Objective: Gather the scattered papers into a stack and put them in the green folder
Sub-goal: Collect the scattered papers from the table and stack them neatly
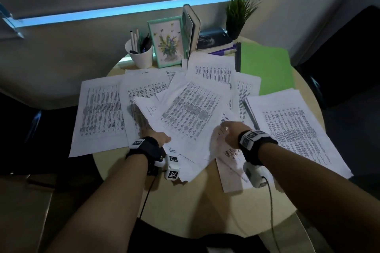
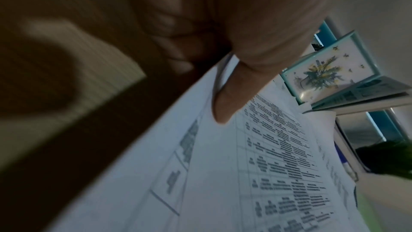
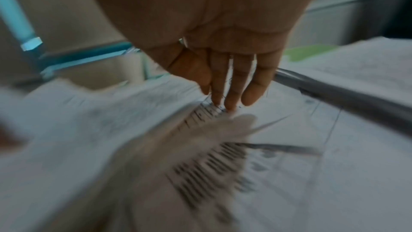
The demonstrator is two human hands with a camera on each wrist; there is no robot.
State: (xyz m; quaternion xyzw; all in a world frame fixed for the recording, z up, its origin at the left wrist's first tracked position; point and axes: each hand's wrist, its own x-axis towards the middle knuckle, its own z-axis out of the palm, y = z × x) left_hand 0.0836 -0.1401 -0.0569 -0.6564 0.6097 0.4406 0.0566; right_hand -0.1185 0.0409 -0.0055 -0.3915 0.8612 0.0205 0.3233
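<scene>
Printed sheets lie scattered over a round table. My left hand pinches a fanned bunch of sheets at its near edge and holds it tilted off the table. In the left wrist view the thumb presses on the top sheet, with the other fingers underneath. My right hand reaches forward beside the bunch. Its straight fingers touch a loose sheet. A thicker pile of sheets lies at the right. The green folder lies at the back right, partly covered by papers.
Along the back edge stand a white cup of pens, a framed flower picture, an upright book, flat dark books and a potted plant. One sheet overhangs the table's left edge.
</scene>
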